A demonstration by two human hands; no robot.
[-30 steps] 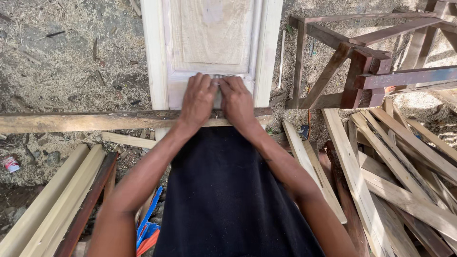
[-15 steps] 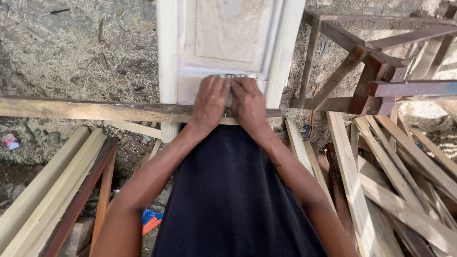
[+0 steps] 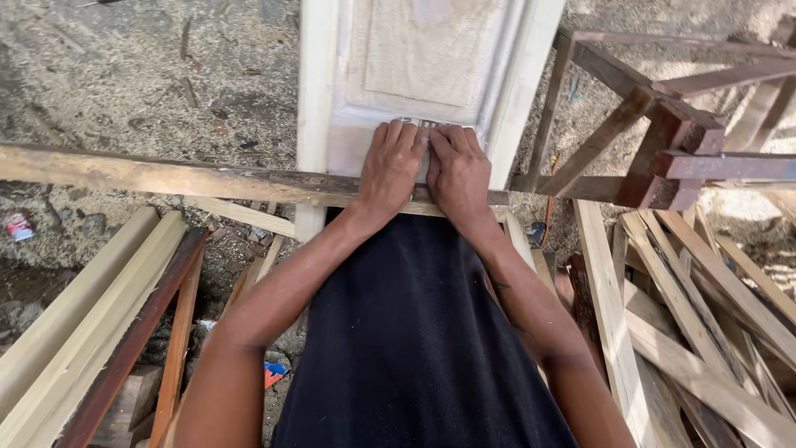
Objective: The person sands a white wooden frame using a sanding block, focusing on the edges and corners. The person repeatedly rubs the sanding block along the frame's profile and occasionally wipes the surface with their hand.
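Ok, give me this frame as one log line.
left hand: pressing sandpaper on door | right hand: same, beside left | door rests on beam | planks at right

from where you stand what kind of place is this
Most likely an open-air carpentry yard. Both hands, left hand and right hand, press on a pale panelled door; sawdust-strewn ground lies around, with loose timber planks and a wooden frame beside.

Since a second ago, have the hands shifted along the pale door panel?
No clear shift. Left hand and right hand press the sandpaper at the same bottom edge of the raised panel, just above the wooden rail; only the camera moved.
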